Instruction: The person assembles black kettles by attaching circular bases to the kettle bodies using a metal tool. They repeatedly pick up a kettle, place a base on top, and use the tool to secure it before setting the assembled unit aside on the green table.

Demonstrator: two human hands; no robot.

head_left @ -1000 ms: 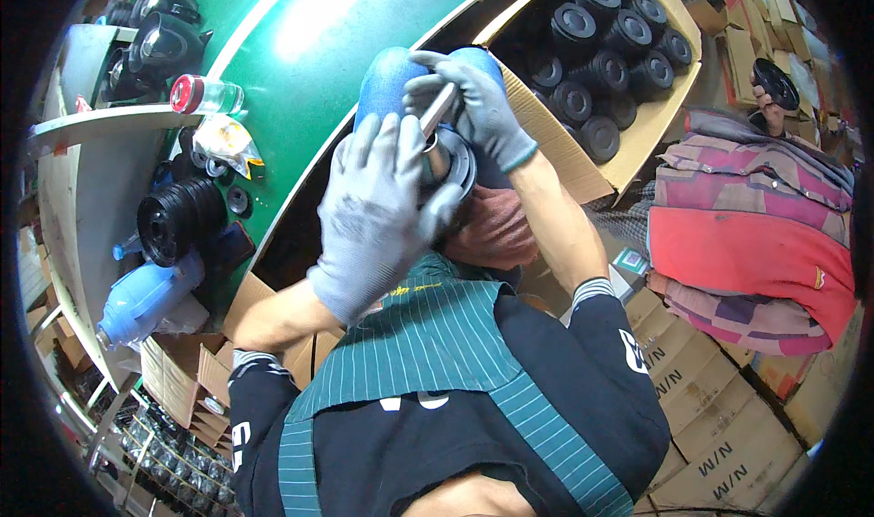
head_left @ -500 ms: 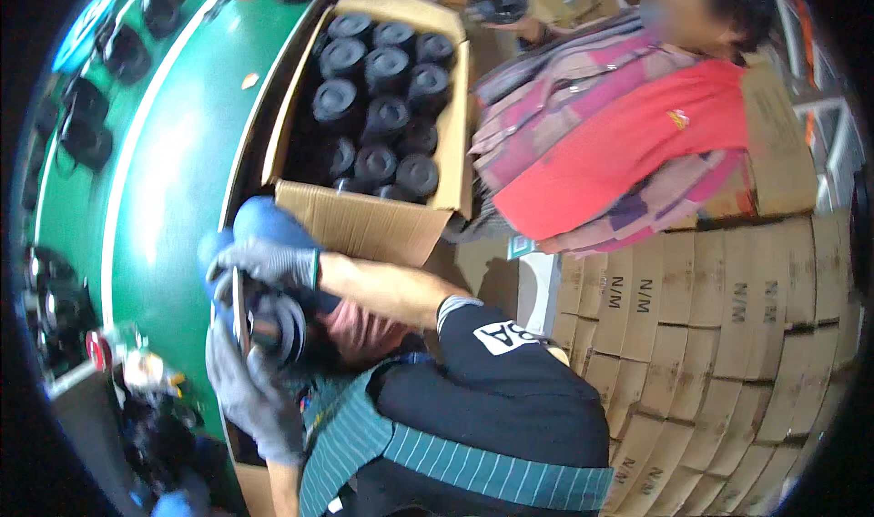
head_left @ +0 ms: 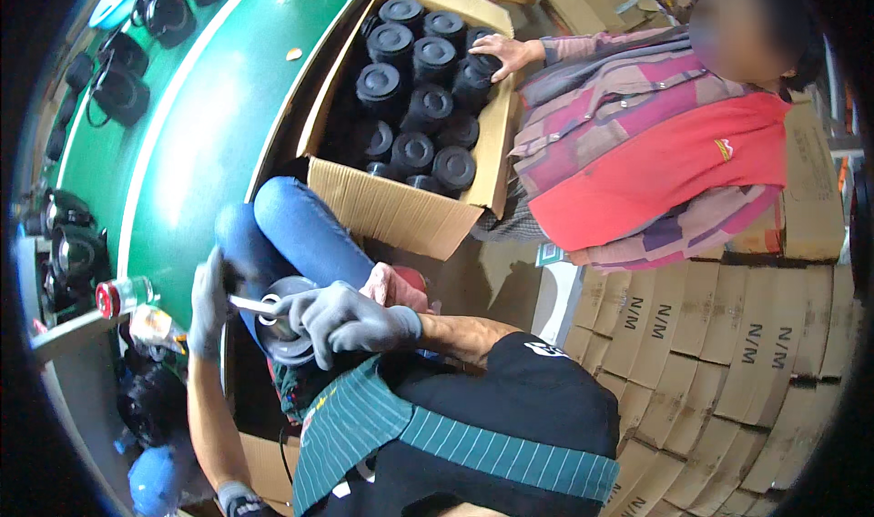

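Head view: the right hand [head_left: 350, 321] has its fingers clenched around a round black part [head_left: 282, 321] on the lap. The left hand [head_left: 211, 303] grasps a thin metal tool [head_left: 253, 305] touching it. A co-worker's hand [head_left: 508, 55] rests in the box [head_left: 391, 209] of black cylinders [head_left: 414, 80] beside the green surface [head_left: 196, 126].

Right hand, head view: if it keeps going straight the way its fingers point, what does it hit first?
The right hand points left across the dark round part it grips. Straight on, it likely meets the thin metal tool, then the left hand holding it. Depth is unclear.
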